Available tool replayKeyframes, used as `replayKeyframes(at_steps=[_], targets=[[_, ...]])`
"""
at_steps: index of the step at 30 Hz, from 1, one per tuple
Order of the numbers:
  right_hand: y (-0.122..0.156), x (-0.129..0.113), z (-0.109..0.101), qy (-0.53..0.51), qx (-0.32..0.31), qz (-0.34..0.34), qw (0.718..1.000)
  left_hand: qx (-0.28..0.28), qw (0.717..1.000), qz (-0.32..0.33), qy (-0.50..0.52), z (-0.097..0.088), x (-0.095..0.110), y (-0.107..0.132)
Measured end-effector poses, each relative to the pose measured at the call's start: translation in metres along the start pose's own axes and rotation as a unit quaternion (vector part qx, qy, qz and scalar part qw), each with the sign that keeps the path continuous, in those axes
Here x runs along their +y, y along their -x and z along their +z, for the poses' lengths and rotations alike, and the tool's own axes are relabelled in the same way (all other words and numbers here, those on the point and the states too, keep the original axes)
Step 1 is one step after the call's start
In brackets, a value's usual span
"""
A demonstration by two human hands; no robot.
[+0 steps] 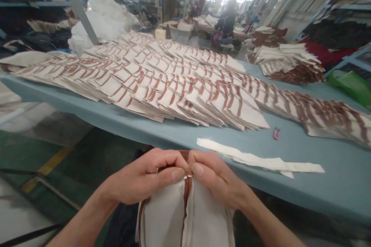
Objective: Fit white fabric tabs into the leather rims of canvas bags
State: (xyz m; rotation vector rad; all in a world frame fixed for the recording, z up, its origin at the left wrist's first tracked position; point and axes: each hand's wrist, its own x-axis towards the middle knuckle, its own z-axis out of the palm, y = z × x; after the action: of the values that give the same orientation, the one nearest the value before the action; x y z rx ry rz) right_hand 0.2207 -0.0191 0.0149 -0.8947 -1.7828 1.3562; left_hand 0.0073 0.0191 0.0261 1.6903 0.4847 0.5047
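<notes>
A white fabric piece with brown edging [164, 216] lies close to my body, a brown seam running down its middle. My left hand [156, 175] pinches its upper edge just left of that seam. On the other side of the seam, my right hand [214, 175] grips the same edge between thumb and curled fingers. The two thumbs are close together, with the top end of the seam between them. The fingers' undersides are hidden.
Overlapping rows of white and brown pieces [174, 92] cover much of the blue table [246, 146]. White fabric strips [261, 159] and small pink thread snips [276, 133] lie near its front edge. Further back sits a person [227, 27]. A green bag [350, 87] is at right.
</notes>
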Motion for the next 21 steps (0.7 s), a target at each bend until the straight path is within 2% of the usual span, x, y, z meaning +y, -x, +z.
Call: replayKeyframes(at_steps=[4,8,12,14,16,18,21], targets=[[-0.007,-0.016,-0.007,0.041,-0.010,0.026,0.999,0.002,0.999,0.015,-0.049,-0.007,0.014,-0.003],[-0.015,-0.021,-0.012,0.128,-0.038,0.037,0.990,0.035,0.995,-0.011,-0.093,-0.009,0.020,-0.002],[-0.021,-0.015,-0.010,0.107,-0.061,0.003,0.992,0.065,0.990,-0.051,-0.113,-0.012,0.017,0.001],[-0.020,-0.013,-0.005,0.092,-0.053,-0.022,0.994,0.039,0.994,-0.050,-0.093,-0.016,0.013,0.001],[-0.016,-0.014,-0.001,0.100,-0.042,-0.042,0.993,-0.013,0.996,-0.041,-0.073,-0.023,0.007,0.001],[-0.008,-0.016,-0.001,0.112,-0.034,-0.043,0.992,-0.039,0.996,-0.025,-0.072,-0.030,0.001,0.000],[0.008,-0.012,-0.010,0.101,0.028,-0.015,0.994,0.008,0.996,-0.013,-0.089,-0.034,-0.005,0.001]])
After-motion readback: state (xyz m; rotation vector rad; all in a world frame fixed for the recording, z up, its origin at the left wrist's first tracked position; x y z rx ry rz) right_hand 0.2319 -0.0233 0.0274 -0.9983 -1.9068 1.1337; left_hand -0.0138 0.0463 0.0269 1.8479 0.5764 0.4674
